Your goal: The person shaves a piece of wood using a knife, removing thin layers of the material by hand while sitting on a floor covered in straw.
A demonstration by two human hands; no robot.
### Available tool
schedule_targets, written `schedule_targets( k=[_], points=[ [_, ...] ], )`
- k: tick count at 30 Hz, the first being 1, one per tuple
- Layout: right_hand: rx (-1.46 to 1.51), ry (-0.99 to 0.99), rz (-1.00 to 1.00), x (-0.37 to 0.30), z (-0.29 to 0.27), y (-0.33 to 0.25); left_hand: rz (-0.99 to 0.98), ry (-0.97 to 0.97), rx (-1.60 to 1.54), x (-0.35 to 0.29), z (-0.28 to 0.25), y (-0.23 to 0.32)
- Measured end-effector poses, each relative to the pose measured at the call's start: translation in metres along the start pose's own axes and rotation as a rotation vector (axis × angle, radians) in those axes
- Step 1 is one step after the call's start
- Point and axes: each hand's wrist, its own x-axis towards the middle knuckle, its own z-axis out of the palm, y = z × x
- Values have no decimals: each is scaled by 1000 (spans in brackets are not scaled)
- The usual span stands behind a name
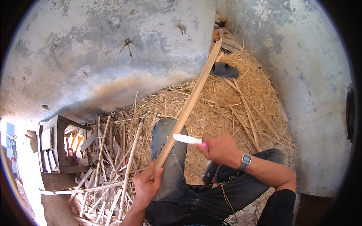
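A long, pale, flat strip of wood [188,105] slants across my raised knee, its far end reaching up toward the wall corner. My left hand [146,185] grips its near end, fingers wrapped round it. In my right hand [223,150] is a knife [187,139] with a broad whitish blade and a pink handle, mostly hidden by the fingers. The blade points left, and its tip meets or overlaps the strip's edge just above the knee; I cannot tell whether it cuts in. A grey digital watch [246,161] sits on my right wrist.
Shavings [226,98] cover the floor, with a dark slipper [225,70] on them. Several loose sticks [130,165] lie at my left, beside a dark open-framed box [56,145] with things inside. Worn grey walls [113,45] stand ahead and at the right.
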Motion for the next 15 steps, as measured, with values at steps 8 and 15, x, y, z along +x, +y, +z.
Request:
schedule_targets(
  k=[8, 15],
  points=[
    [-43, 41, -9, 7, 4, 10, 31, -7, 28, 3, 4, -3],
    [-74, 217, 154, 23, -21, 57, 83, 31, -13, -10, 4, -11]
  ],
)
